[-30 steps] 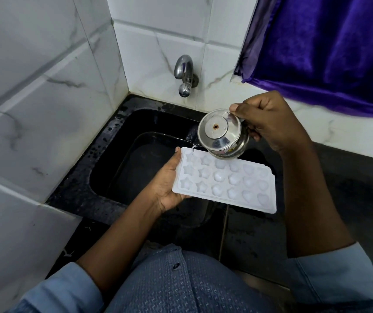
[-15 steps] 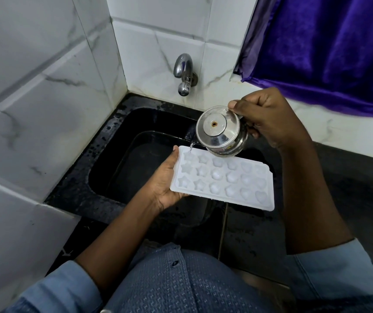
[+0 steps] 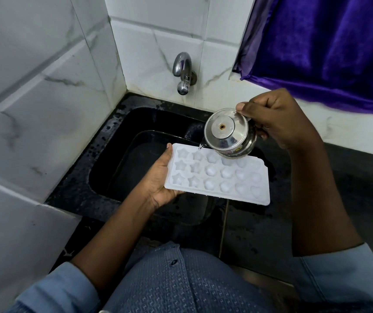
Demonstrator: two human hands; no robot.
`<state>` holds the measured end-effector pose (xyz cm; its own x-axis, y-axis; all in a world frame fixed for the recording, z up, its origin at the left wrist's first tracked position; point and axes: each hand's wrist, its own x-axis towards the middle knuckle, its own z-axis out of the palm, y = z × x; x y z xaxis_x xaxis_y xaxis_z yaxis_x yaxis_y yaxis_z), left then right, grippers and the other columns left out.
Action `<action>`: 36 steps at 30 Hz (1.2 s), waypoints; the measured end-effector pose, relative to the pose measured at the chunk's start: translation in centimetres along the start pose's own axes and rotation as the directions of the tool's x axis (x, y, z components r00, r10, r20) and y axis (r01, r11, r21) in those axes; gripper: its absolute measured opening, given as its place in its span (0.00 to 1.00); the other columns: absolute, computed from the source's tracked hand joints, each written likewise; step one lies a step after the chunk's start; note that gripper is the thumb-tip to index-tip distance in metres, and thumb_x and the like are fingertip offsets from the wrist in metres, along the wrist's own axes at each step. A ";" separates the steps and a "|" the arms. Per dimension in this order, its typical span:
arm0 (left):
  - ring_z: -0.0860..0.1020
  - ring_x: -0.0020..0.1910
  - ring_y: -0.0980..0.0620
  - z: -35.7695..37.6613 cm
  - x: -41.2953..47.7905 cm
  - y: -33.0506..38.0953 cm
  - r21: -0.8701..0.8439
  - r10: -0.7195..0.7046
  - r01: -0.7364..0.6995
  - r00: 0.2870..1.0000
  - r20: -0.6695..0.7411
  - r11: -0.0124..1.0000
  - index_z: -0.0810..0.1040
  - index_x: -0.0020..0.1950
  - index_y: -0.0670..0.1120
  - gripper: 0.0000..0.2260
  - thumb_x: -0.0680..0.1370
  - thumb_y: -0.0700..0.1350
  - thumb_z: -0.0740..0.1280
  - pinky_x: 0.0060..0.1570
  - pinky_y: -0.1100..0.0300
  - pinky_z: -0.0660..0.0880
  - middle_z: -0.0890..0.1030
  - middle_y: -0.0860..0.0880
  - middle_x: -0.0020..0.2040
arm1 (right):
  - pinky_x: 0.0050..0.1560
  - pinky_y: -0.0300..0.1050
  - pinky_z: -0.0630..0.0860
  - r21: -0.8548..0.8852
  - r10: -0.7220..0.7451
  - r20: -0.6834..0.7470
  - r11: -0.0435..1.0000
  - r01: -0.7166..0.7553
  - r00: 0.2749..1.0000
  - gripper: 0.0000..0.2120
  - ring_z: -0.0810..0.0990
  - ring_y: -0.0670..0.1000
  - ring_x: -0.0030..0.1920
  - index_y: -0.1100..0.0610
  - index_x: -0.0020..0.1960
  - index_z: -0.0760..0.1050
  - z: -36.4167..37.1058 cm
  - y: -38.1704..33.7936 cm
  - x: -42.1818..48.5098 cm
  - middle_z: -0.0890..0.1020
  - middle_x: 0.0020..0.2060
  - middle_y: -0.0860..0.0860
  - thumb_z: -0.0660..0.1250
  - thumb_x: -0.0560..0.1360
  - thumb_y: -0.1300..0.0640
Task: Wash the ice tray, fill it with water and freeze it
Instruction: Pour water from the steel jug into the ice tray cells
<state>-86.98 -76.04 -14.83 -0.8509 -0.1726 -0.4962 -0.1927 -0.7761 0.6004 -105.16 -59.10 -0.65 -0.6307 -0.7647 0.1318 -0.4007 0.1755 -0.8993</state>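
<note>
The black sink [image 3: 113, 159] lies at the left, in the corner of the tiled walls. The left hand [image 3: 160, 184] holds the tray [image 3: 221, 177] over the sink by its short left edge. The thumb lies on top and the fingers are hidden under it. The tap [image 3: 183, 73] is on the wall at 11 o'clock from the tray. The tray is white and almost level, with star, round and heart cells. At its 12 o'clock edge a steel pot [image 3: 228, 134] is tilted, and a thin stream of water [image 3: 200, 146] runs from it into a star cell. The right hand [image 3: 278, 118] grips the pot from 3 o'clock with curled fingers. A purple curtain [image 3: 327, 41] hangs at 1 o'clock, above the dark surface [image 3: 350, 188].
</note>
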 end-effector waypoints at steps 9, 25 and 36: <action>0.83 0.65 0.41 0.2 -0.3 0.0 0.016 0.004 -0.004 1.000 0.000 1.000 0.79 0.71 0.45 0.33 0.84 0.69 0.52 0.65 0.40 0.77 0.83 0.40 0.68 | 0.27 0.43 0.60 0.002 0.008 -0.024 1.000 -0.008 1.000 0.26 0.62 0.52 0.24 0.75 0.34 0.66 -0.2 -0.3 -0.7 0.64 0.27 0.59 0.71 0.82 0.58; 0.84 0.64 0.41 0.3 -0.5 0.3 0.025 0.015 -0.015 1.000 0.004 1.000 0.78 0.72 0.44 0.33 0.85 0.68 0.52 0.59 0.43 0.81 0.83 0.41 0.68 | 0.27 0.42 0.62 -0.005 -0.007 -0.052 1.000 0.006 0.999 0.26 0.63 0.53 0.23 0.75 0.35 0.68 -0.6 -0.4 -0.7 0.66 0.25 0.58 0.71 0.81 0.56; 0.82 0.67 0.39 -0.9 -0.1 0.9 -0.004 0.032 -0.032 0.998 -0.046 0.999 0.78 0.72 0.44 0.34 0.84 0.69 0.53 0.66 0.38 0.76 0.82 0.39 0.69 | 0.30 0.46 0.62 -0.031 -0.001 -0.104 1.000 -0.002 0.995 0.26 0.62 0.55 0.26 0.74 0.34 0.68 -1.6 -0.5 -1.7 0.66 0.25 0.61 0.71 0.82 0.56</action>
<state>-86.66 -77.28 -14.84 -0.8332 -0.2250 -0.5051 -0.1632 -0.7727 0.6134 -104.93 -56.93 0.25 -0.6959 -0.6964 0.1752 -0.4194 0.1961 -0.8864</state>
